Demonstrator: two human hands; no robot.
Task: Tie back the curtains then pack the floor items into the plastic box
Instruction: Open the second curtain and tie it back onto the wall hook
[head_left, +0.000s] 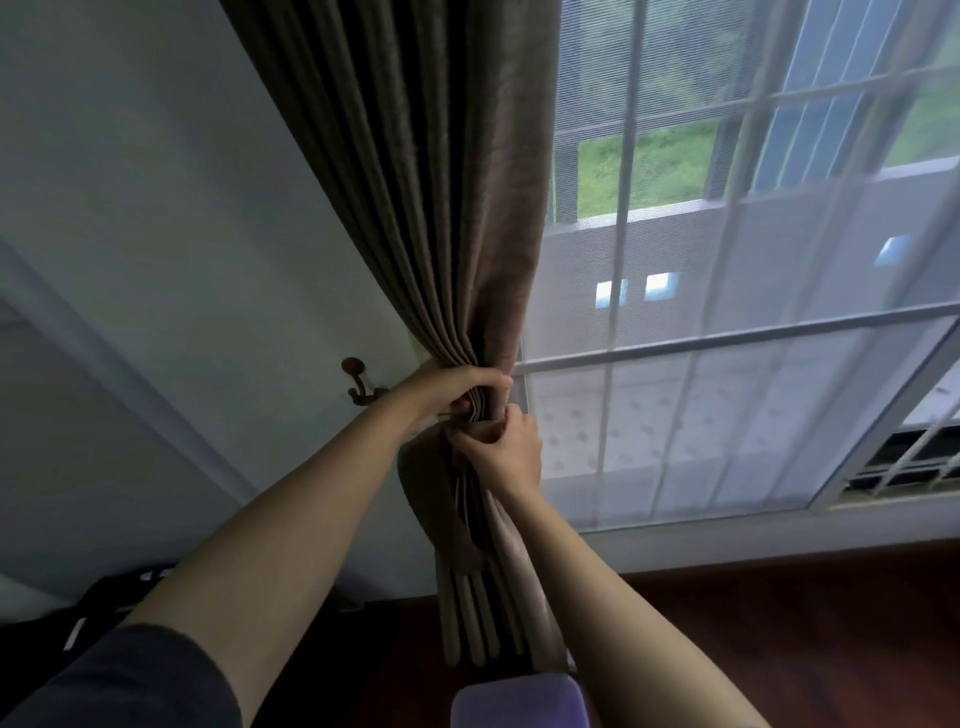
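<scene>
A brown pleated curtain (431, 197) hangs at the left edge of the window, gathered into a tight bunch at waist height. My left hand (457, 387) grips the bunch from the left, fingers curled over its top. Just below it, my right hand (506, 449) pinches a band of the same brown fabric (480, 430) wrapped at the gathered part. The curtain's lower pleats (478, 618) hang down to the floor. A dark wall hook (358, 382) sticks out of the wall just left of my left wrist.
A sheer white curtain (727, 364) covers the barred window on the right. Dark wooden floor (779, 634) lies below. A purple object (519, 701) sits at the bottom centre. A dark bag (98, 603) lies at the lower left by the wall.
</scene>
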